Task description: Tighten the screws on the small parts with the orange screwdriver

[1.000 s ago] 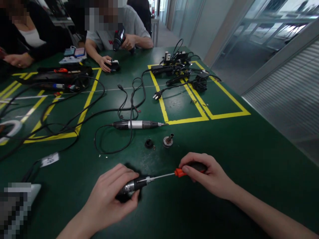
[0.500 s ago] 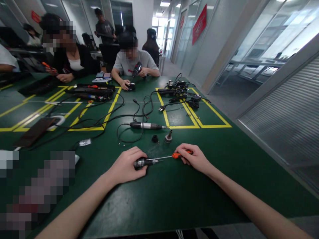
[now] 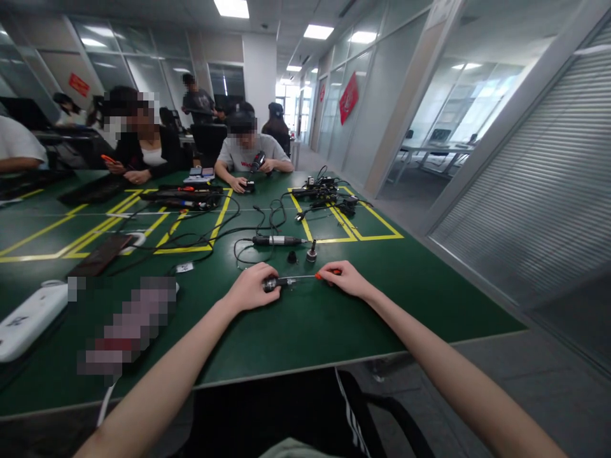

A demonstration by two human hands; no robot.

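Left grip: clamped round the tool, over the tabletop's near side.
Right grip: clamped on the screwdriver, at the tool's 3 o'clock.
Shaft: best kept lined up with the steadied tool.
View: tilted up since the earlier frame, showing more lap; holds unchanged.

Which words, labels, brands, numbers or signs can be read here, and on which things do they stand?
"Wa...", in red, on the grey shirt; its remaining letters too blurred.
White tag: marks too blurred to read.
White power strip: dark marking, unreadable.
Red wall signs: too small and blurred.
Dark scribble on green table: unreadable.
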